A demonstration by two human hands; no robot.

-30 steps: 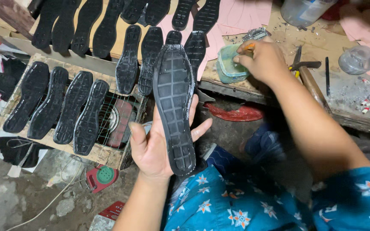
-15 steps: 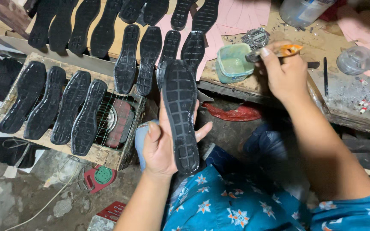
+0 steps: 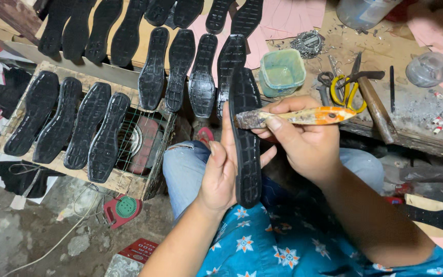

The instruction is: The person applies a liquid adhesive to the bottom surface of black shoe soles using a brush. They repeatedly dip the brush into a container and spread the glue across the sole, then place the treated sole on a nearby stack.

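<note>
My left hand [image 3: 219, 174] grips a black rubber shoe sole [image 3: 246, 138], held on edge over my lap with its toe pointing away from me. My right hand [image 3: 303, 141] holds a brush with an orange-stained handle [image 3: 303, 116]. The brush's bristle end touches the sole's upper edge near the toe. A small green tub of glue [image 3: 282, 72] stands on the bench just beyond the sole.
Several black soles lie in rows on the bench [image 3: 190, 66] and on a wire-topped wooden crate [image 3: 78, 128] at left. Yellow-handled scissors [image 3: 348, 87], a hammer [image 3: 375, 102], a clear jar [image 3: 426, 69] and pink paper patterns [image 3: 293, 15] crowd the worn bench at right.
My right hand came back from the glue tub with the brush and brought it to the sole. My left hand turned the sole from flat-facing to on edge.
</note>
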